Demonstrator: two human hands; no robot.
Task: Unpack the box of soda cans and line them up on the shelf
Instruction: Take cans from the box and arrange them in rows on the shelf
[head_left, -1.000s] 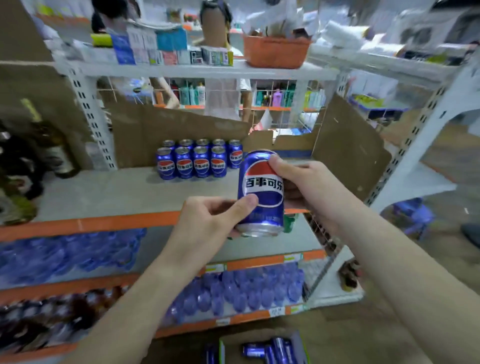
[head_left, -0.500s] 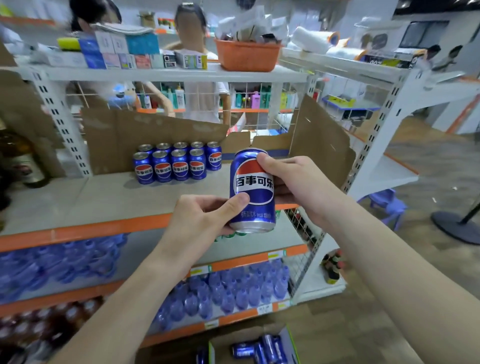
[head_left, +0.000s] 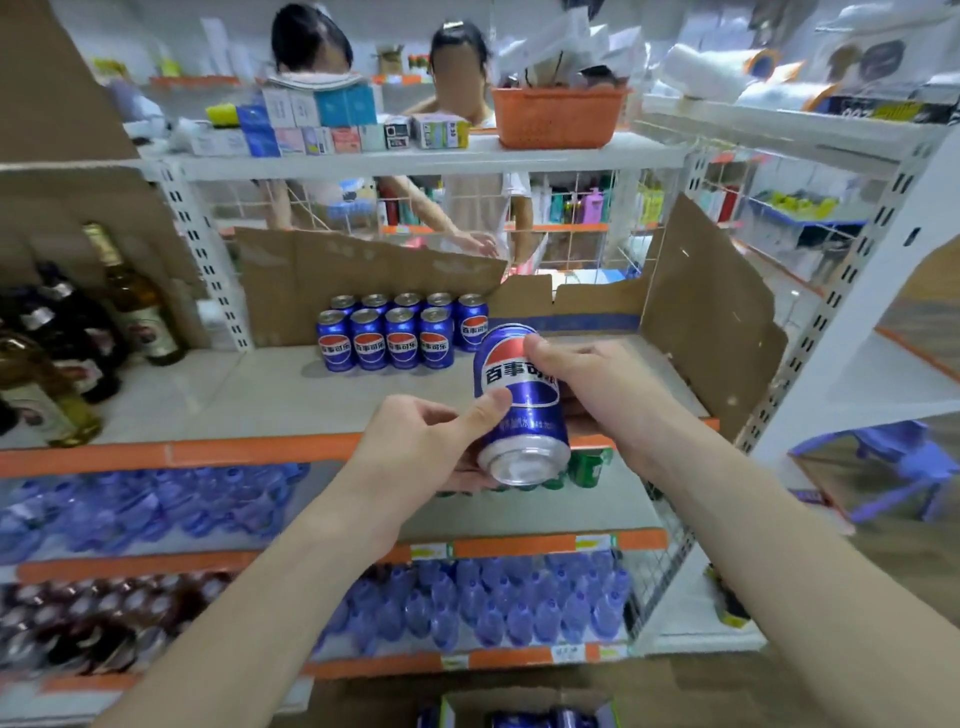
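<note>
Both hands grasp one blue Pepsi can (head_left: 519, 402) — the left hand (head_left: 415, 447) with its thumb across the label, the right hand (head_left: 597, 384) curled round the far side — tilted, base toward the camera, above the shelf's (head_left: 208, 395) front edge. Nine matching shelved cans (head_left: 402, 332) stand at the back — four in front, five behind. The open cardboard box (head_left: 524, 701) sits below.

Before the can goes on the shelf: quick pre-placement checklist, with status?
1. Grip: left hand and right hand both hold the held can: ok.
2. Can upright: tilted, base toward the camera: not ok.
3. Free slot: bare shelf in front of the shelved cans and beside them: ok.
4. Front row: four cans, labels forward, even line: ok.
5. Path: cardboard flap stands off to the right: ok.
6. Dents on the held can: cannot tell.
</note>
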